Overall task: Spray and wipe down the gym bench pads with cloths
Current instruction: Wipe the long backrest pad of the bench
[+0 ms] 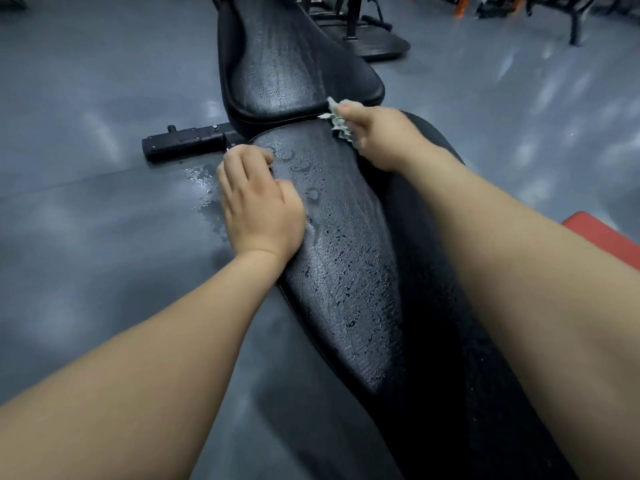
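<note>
Right fingers pinching cloth, left hand resting on wet pad

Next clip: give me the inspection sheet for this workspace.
Surface: near pad beaded with droplets; far pad streaked wet.
Job's things: cloth at the gap between the pads.
Clutter: puddle on the floor.
Grippers: right hand grips cloth; left hand rests on near pad's edge, grip unclear.
Cables: nothing seen.
Surroundings: red pad at right, gym equipment behind.
</note>
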Action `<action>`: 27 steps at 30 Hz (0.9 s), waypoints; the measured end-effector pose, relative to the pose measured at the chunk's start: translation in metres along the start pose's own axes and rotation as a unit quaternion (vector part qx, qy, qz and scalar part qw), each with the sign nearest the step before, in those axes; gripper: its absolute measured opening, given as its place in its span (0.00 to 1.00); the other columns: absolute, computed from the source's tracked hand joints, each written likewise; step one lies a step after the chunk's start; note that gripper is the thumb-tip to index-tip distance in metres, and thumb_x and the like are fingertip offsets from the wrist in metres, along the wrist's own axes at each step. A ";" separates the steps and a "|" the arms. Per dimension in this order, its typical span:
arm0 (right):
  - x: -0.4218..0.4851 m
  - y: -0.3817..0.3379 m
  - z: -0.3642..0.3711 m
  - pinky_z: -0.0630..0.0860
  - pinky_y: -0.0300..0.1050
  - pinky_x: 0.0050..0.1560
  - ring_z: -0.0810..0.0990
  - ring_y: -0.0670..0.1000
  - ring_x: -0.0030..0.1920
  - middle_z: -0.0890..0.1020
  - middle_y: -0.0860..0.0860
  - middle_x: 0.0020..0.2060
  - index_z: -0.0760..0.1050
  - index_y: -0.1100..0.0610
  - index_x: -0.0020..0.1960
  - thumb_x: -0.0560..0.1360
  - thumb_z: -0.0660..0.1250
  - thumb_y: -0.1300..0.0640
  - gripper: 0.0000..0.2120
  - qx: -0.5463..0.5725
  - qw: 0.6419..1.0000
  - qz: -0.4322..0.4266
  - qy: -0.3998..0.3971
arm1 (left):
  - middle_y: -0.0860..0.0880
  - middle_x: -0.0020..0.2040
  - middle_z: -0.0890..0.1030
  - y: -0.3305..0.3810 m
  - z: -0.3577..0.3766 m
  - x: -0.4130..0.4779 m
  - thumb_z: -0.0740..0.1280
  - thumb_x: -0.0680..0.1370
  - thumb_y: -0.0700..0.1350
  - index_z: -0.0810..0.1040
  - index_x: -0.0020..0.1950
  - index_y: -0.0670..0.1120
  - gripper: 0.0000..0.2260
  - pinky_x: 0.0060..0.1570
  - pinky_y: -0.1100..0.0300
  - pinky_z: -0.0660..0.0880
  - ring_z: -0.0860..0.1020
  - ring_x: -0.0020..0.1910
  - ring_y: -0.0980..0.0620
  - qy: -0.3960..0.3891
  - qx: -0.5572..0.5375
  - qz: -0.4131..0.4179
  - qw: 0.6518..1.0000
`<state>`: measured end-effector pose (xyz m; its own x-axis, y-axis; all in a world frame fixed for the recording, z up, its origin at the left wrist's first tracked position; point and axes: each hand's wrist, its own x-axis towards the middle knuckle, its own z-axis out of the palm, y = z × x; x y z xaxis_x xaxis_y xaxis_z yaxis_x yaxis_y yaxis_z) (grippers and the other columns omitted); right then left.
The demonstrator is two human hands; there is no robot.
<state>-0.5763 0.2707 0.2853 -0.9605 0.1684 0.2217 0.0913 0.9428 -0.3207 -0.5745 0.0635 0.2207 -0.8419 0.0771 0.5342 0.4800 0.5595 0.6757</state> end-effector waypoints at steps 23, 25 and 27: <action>-0.173 -0.070 0.045 0.56 0.45 0.80 0.59 0.50 0.80 0.66 0.47 0.78 0.66 0.53 0.79 0.83 0.59 0.64 0.25 0.040 0.987 -0.138 -0.066 | 0.49 0.75 0.70 -0.019 -0.053 -0.017 0.56 0.80 0.40 0.68 0.77 0.49 0.24 0.71 0.62 0.64 0.70 0.71 0.49 -0.167 -0.105 -0.183 0.963; -0.163 -0.067 0.036 0.53 0.42 0.80 0.57 0.48 0.80 0.64 0.48 0.79 0.64 0.53 0.80 0.84 0.58 0.62 0.25 0.028 0.985 -0.143 -0.088 | 0.47 0.73 0.72 -0.020 -0.061 -0.033 0.59 0.80 0.41 0.67 0.77 0.49 0.24 0.68 0.58 0.69 0.75 0.64 0.49 -0.189 -0.127 -0.177 0.957; -0.140 -0.067 0.030 0.50 0.40 0.80 0.54 0.48 0.81 0.62 0.48 0.80 0.61 0.53 0.81 0.84 0.58 0.61 0.25 0.006 0.987 -0.129 -0.094 | 0.47 0.73 0.72 -0.025 -0.066 -0.048 0.61 0.81 0.44 0.66 0.78 0.49 0.24 0.65 0.62 0.69 0.75 0.61 0.53 -0.208 -0.143 -0.165 0.953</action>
<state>-0.4562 0.1756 0.2478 -0.9832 -0.1345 0.1238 -0.1652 0.9436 -0.2868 -0.5301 -0.0087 0.2119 -0.9553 0.2895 0.0601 0.1689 0.3674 0.9146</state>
